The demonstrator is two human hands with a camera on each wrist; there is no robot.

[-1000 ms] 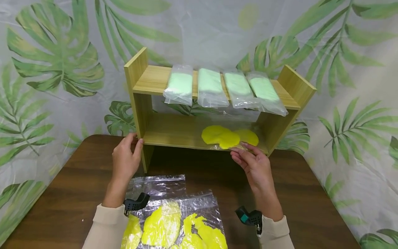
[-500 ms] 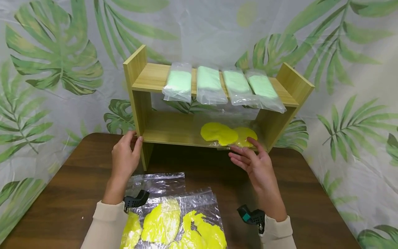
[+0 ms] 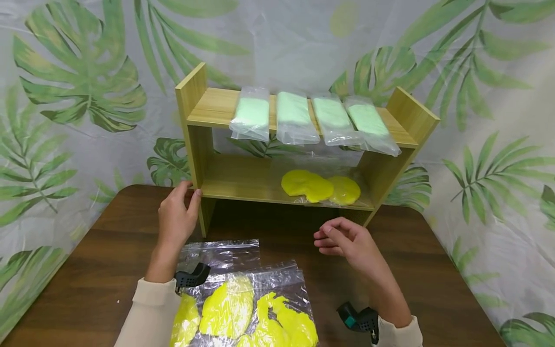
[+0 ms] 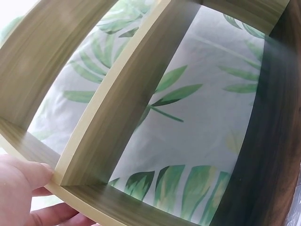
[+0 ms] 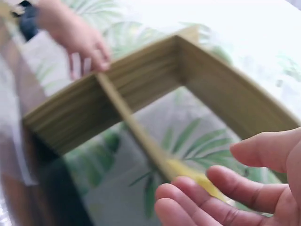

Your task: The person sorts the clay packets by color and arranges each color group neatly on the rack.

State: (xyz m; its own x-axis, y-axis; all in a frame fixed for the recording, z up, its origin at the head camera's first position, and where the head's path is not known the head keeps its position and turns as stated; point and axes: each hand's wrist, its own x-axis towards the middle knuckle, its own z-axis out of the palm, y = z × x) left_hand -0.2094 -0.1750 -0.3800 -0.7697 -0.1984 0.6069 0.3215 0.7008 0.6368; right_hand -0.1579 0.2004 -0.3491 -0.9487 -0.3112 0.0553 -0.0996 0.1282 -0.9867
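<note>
A wooden two-tier shelf (image 3: pixel 243 191) stands on the table. My left hand (image 3: pixel 178 214) grips its left side panel, thumb on the front edge and fingers behind, as the left wrist view shows. A clear bag with flat yellow slime-like pieces (image 3: pixel 308 185) lies on the lower board at the right. Below and in front of that bag, my right hand (image 3: pixel 347 241) hovers with loosely bent fingers and nothing in them. In the right wrist view, the fingers (image 5: pixel 188 202) are apart from the thumb.
Several clear bags with pale green contents (image 3: pixel 295 111) lie along the upper board, their ends overhanging its front edge. Clear zip bags with yellow pieces (image 3: pixel 227 308) lie on the dark wooden table (image 3: pixel 416 270) in front. A leaf-patterned cloth hangs behind.
My right hand has let go of the yellow bag on the lower board and drawn back toward me and down. The left hand keeps its hold on the side panel.
</note>
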